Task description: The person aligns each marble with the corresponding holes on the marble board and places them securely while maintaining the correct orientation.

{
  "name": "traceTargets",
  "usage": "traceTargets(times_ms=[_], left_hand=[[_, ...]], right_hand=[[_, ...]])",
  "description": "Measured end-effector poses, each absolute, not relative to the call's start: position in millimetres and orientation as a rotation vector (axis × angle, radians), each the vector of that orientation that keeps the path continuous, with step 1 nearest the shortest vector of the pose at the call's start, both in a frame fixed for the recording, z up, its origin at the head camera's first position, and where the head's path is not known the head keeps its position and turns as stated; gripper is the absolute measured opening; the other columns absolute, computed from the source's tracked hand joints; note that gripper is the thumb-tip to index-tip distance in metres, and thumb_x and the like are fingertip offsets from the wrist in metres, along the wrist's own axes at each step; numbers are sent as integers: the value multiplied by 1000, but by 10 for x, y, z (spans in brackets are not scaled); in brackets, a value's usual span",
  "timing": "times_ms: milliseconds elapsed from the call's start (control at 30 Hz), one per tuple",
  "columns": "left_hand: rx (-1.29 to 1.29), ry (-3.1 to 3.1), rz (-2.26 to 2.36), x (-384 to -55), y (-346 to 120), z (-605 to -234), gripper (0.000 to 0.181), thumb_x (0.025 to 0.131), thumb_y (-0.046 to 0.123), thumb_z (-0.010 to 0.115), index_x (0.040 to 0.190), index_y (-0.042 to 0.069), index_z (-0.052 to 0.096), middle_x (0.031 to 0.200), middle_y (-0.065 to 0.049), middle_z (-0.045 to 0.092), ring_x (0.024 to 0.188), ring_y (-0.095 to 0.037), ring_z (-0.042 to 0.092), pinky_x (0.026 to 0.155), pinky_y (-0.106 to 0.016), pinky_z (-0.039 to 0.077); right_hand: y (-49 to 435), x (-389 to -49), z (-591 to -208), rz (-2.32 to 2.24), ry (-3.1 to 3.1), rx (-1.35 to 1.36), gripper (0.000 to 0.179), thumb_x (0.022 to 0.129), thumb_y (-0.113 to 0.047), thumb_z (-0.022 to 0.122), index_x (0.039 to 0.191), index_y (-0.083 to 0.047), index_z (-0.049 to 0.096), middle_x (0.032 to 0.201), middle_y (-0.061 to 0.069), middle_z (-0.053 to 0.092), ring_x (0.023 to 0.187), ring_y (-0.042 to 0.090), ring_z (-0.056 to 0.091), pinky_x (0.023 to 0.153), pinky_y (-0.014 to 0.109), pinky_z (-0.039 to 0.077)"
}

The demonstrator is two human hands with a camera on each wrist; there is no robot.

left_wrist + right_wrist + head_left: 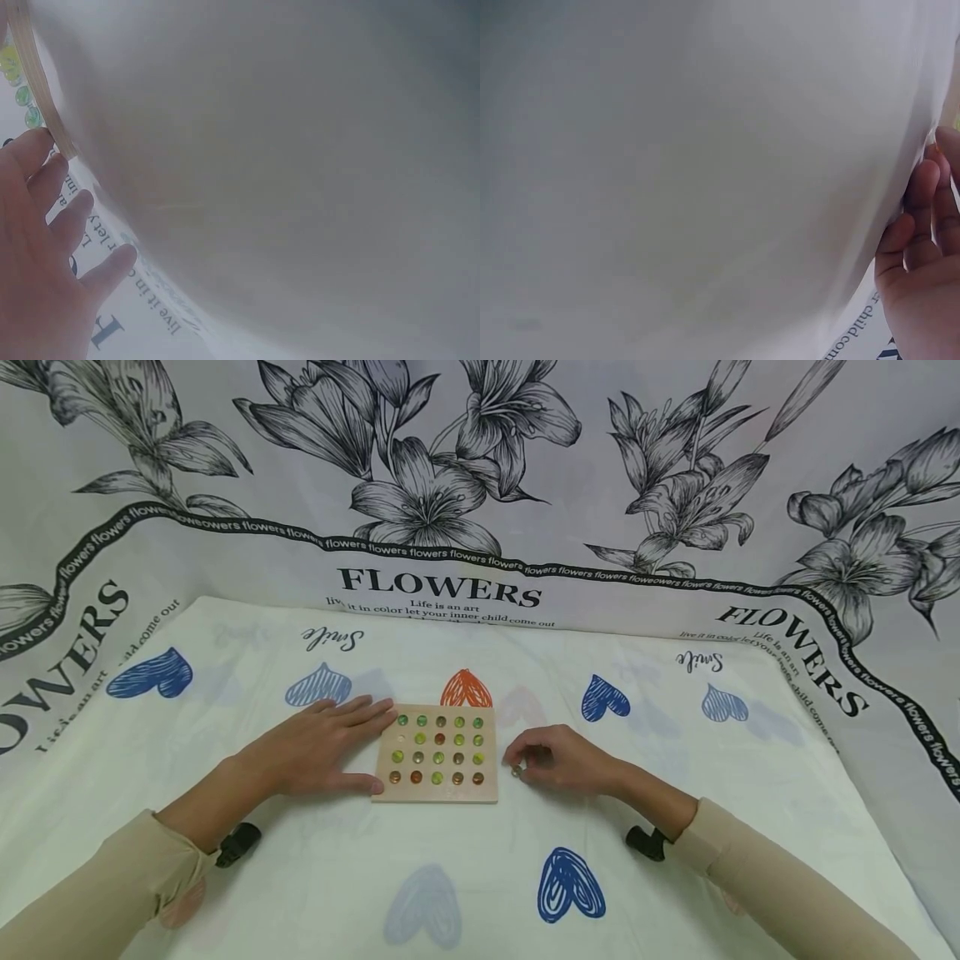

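A pale wooden board [435, 795] lies on the cloth, with rows of glass marbles [458, 758] in green, yellow-green and brownish tones set in its holes. One spot near its left side looks paler than the others. My left hand [330, 747], fingers extended, touches the board's left edge with fingertips and thumb; the left wrist view shows this hand [45, 247] beside the board's wooden side [37, 82]. Just right of the board, my right hand [566, 760] pinches a small marble [516, 771] between thumb and finger, low over the cloth. Its curled fingers [924, 180] partly hide the marble in the right wrist view.
A white cloth [315, 885] printed with hearts covers the table. Behind it hangs a flower-printed cloth [570, 502]. Dark wrist-camera mounts sit under the left wrist [238, 843] and the right wrist [647, 842].
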State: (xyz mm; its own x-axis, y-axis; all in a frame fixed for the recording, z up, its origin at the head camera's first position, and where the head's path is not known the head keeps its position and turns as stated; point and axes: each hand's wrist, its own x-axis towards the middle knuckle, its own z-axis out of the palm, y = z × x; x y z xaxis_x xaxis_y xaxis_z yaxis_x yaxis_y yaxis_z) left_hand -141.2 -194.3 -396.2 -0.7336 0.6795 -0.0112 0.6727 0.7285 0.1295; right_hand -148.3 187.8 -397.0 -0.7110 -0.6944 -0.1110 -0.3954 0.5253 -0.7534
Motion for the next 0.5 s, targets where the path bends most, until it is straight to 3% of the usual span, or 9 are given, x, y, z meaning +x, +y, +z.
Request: traceTargets(times_ms=[500], left_hand=[[1093,2858,179,-1417,-1941,-3957,98,84,82,46,156,18,35,161,-2,32,145,-33,33,109,-63,34]], right_hand=[[1729,-1603,-3934,-1096,2525,-885,28,88,1,70,114,-10,71,100,-5,69,90,13,60,80,28,53]])
